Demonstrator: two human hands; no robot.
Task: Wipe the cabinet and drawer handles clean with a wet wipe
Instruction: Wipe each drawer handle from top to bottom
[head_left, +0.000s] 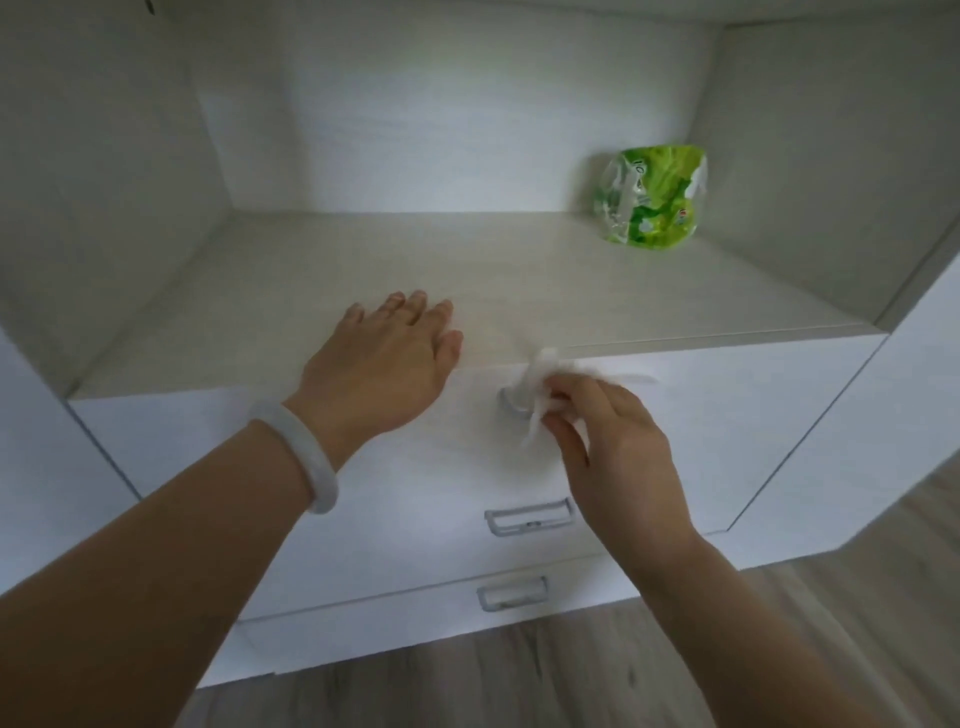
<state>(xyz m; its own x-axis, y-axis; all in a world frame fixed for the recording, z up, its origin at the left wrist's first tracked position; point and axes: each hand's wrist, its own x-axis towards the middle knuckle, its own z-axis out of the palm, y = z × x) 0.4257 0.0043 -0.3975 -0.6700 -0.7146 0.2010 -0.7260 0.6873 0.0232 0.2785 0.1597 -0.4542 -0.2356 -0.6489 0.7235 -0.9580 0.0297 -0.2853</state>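
My right hand (608, 447) pinches a white wet wipe (540, 387) and presses it around the top drawer's grey handle (511, 408), most of which is hidden by the wipe. My left hand (384, 369) lies flat, fingers apart, on the shelf surface (519, 270) just above that drawer's front edge; a white bangle circles its wrist. Two more grey rectangular handles show below: the middle drawer handle (529, 516) and the bottom drawer handle (511, 592), both bare.
A green wet wipe packet (652, 200) leans at the back right of the open shelf recess. White cabinet side panels (831, 441) flank the drawers. Grey wood-look floor (519, 680) lies below.
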